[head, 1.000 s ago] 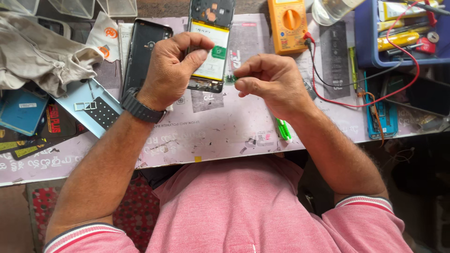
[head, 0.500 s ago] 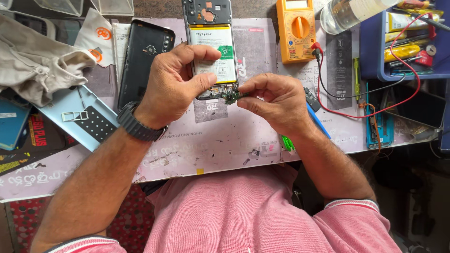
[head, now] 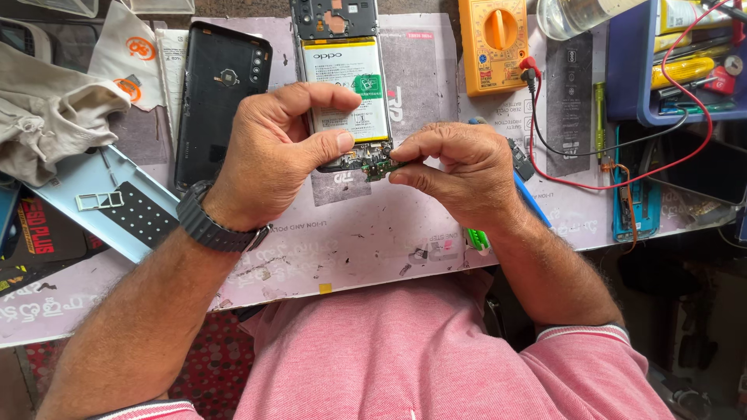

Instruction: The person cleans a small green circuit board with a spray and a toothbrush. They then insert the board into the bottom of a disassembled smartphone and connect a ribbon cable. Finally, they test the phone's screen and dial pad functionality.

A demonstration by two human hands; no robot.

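Observation:
An opened phone (head: pixel 340 70) with its white battery showing lies on the pink work mat (head: pixel 373 233). My left hand (head: pixel 272 152) rests over the phone's lower end, thumb and forefinger around the bottom edge. My right hand (head: pixel 455 167) pinches a small green circuit board (head: pixel 379 169) at the phone's bottom edge. Whether the board is seated in the phone or lifted off it, I cannot tell. A black watch is on my left wrist.
A black phone back cover (head: pixel 220 93) lies left of the phone. A yellow multimeter (head: pixel 492 43) with red and black leads stands at the back right. A blue tool tray (head: pixel 677 62), a grey cloth (head: pixel 47 117), a pale blue frame (head: pixel 109 202) and a green-tipped tool (head: pixel 476 237) surround the mat.
My right hand has moved left to the phone's lower end and now pinches the small green board. My left hand stays over the phone's bottom. The view has shifted slightly.

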